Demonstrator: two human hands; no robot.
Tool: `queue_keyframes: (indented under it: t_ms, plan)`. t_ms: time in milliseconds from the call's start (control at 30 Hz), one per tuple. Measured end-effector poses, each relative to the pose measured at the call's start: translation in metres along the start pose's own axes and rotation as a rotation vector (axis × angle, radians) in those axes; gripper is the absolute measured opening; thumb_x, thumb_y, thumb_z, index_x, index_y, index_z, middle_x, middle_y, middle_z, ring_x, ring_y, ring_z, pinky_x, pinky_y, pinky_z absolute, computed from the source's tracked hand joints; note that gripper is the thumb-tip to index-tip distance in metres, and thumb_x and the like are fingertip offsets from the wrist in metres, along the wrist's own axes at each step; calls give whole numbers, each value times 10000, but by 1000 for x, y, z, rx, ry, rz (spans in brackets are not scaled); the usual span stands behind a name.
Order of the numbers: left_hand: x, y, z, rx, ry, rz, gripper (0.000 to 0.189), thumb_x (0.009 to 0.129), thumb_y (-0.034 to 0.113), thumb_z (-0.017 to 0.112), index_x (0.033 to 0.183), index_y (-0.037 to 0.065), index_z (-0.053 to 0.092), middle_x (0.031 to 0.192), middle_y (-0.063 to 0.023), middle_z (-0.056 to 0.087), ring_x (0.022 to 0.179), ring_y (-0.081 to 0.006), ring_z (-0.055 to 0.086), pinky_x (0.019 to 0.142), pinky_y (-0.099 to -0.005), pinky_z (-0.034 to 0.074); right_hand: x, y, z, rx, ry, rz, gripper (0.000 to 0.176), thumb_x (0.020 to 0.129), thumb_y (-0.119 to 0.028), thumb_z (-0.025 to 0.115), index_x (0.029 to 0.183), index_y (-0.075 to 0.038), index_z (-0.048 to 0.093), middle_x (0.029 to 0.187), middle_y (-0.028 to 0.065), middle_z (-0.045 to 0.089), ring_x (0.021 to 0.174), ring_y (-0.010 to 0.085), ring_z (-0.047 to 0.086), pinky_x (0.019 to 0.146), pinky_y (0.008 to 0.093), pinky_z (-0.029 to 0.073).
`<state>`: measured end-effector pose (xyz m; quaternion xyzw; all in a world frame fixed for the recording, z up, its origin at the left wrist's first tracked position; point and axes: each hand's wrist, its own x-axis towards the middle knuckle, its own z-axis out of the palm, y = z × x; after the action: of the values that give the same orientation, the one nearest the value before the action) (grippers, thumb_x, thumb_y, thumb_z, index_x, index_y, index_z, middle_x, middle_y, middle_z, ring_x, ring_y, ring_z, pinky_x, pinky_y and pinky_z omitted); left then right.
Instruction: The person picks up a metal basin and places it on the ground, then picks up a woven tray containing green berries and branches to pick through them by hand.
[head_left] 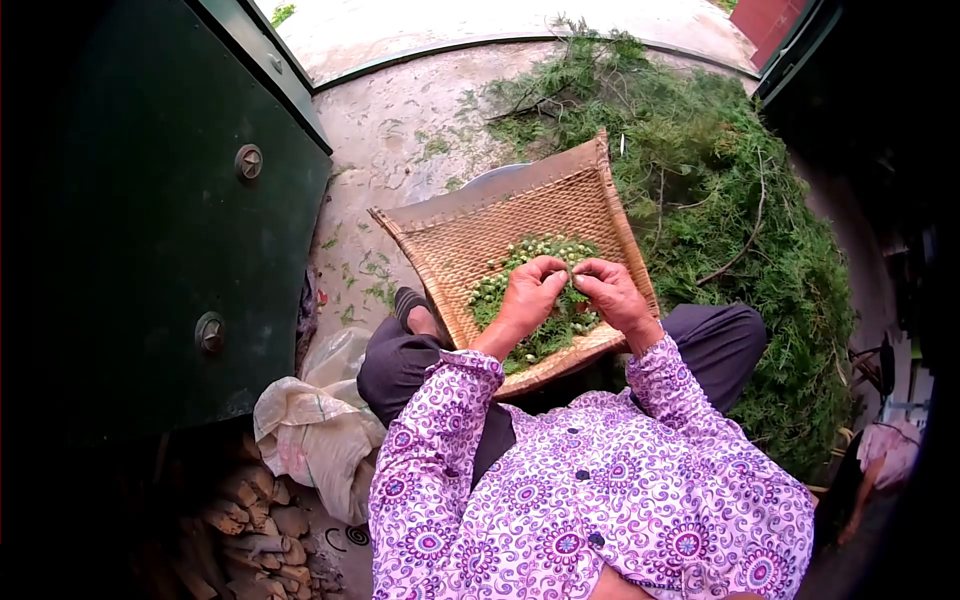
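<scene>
A woven wicker winnowing basket (pixel 430 250) rests tilted across my lap. Inside it lies a heap of small pale-green seed cones and green leafy bits (pixel 490 295). Over this heap my left hand (pixel 535 295) and my right hand (pixel 612 292) meet, fingertips almost touching. Thumb and fingers of both are pinched together around a small green sprig (pixel 570 272), which is mostly hidden by the fingers. Both wrists come out of purple-patterned sleeves.
A large pile of cut evergreen branches (pixel 720 200) spreads over the floor to the right. Dark green doors (pixel 200 200) stand at the left. A whitish sack (pixel 310 420) and stacked firewood (pixel 260 530) sit at lower left. Leaf scraps dot the concrete floor (pixel 390 140).
</scene>
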<state>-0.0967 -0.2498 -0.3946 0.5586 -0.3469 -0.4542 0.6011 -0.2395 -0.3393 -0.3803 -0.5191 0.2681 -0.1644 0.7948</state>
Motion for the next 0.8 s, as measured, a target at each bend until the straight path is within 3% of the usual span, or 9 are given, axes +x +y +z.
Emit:
queue_keyframes:
  t_ms: [200,300,433,533,600,800]
  plan:
    - [-2,10,-4,-297,23,-179,121,837,113,543,912,25,578,763,-1,568,651,-71,516,552,-232,453,4,14,-4,540,-117,26,129,847,-67,536,973,-45,546,870,42,590,705,132,576,584,236,497]
    - [-3,16,-8,-535,-86,-393,146,872,140,479,1006,80,473,878,-43,568,713,-167,591,578,-350,522,4,14,-7,505,-95,-2,130,844,-82,552,967,-41,549,885,44,590,762,138,581,604,245,502]
    - [-4,15,-9,-621,-104,-419,147,866,139,487,999,77,474,869,-43,566,728,-169,594,577,-351,530,3,13,-11,389,-46,-31,121,845,-90,556,960,-50,554,895,33,591,791,122,582,640,255,509]
    - [-3,9,-8,-568,-59,-372,134,859,131,498,978,73,478,859,-34,560,710,-159,585,572,-343,537,5,17,-12,320,-37,-23,130,839,-75,560,965,-46,552,892,33,593,792,122,587,646,274,515]
    - [-4,9,-6,-429,43,-306,113,832,112,529,927,62,490,802,-12,528,682,-110,538,527,-286,517,3,15,-9,329,-37,1,141,833,-55,561,973,-40,550,883,38,596,788,130,594,641,289,519]
    - [-5,5,-8,-288,-6,-223,137,823,90,561,938,55,497,851,-15,550,697,-83,549,566,-265,529,4,6,6,301,75,112,148,815,-96,599,953,-65,557,848,4,592,739,89,581,580,267,516]
